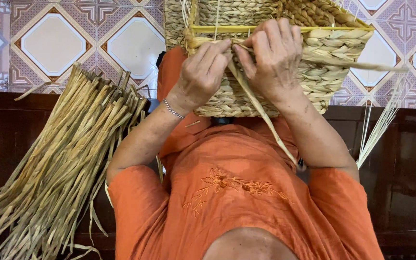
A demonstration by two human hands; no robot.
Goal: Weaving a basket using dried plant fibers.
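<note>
A woven straw basket [333, 53] with a yellow frame rim rests on my lap, its side wall facing me. My left hand [202, 73], a thin bracelet on its wrist, pinches a flat dried straw strand [261, 113] at the basket's rim. My right hand [276, 57] lies against the basket wall right beside it, fingers curled over the same strand at the rim. The strand's loose end trails down between my hands toward my orange shirt.
A thick bundle of dried straw strands [68, 163] lies at my left on a dark wooden bench [6, 135]. Thin pale fibres [379, 127] hang from the basket at right. Patterned floor tiles [54, 43] lie beyond.
</note>
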